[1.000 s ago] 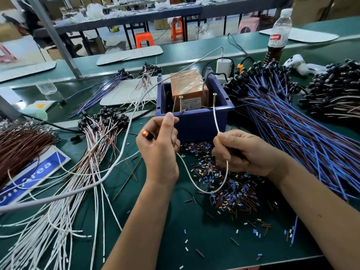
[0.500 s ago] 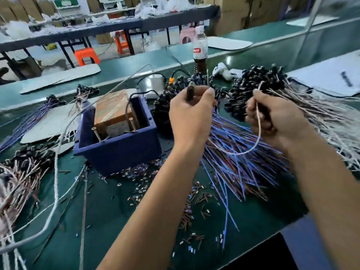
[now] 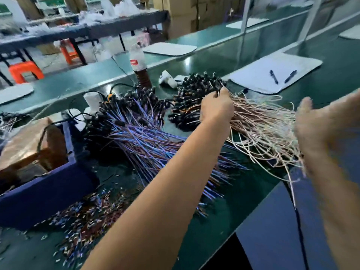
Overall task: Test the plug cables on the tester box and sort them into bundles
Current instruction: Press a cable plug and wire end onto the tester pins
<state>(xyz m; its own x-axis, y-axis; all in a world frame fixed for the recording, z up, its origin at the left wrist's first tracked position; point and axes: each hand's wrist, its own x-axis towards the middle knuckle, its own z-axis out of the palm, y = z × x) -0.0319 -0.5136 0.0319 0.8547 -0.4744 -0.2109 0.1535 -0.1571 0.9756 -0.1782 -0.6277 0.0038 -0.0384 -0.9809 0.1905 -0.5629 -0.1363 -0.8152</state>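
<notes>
My left hand (image 3: 216, 108) reaches far out and pinches the black plug of one cable (image 3: 217, 92) over the bundle of white and brown plug cables (image 3: 259, 129) at the right. My right hand (image 3: 319, 123) hovers blurred above that bundle's wire ends, fingers spread, holding nothing I can make out. A second bundle with blue and brown wires (image 3: 148, 141) lies in the middle. The tester box (image 3: 25, 147), brown and taped, sits in a blue bin (image 3: 48, 184) at the left.
Cut wire scraps (image 3: 85, 215) litter the green mat in front of the bin. A drink bottle (image 3: 139, 65), a white adapter (image 3: 167, 79) and a clipboard with two pens (image 3: 276, 75) stand behind the bundles. The table edge runs diagonally at the lower right.
My view swung right, away from the tester box. My left hand carried the cable's plug from the box to the white and brown bundle. My right hand let go of the wire and opened.
</notes>
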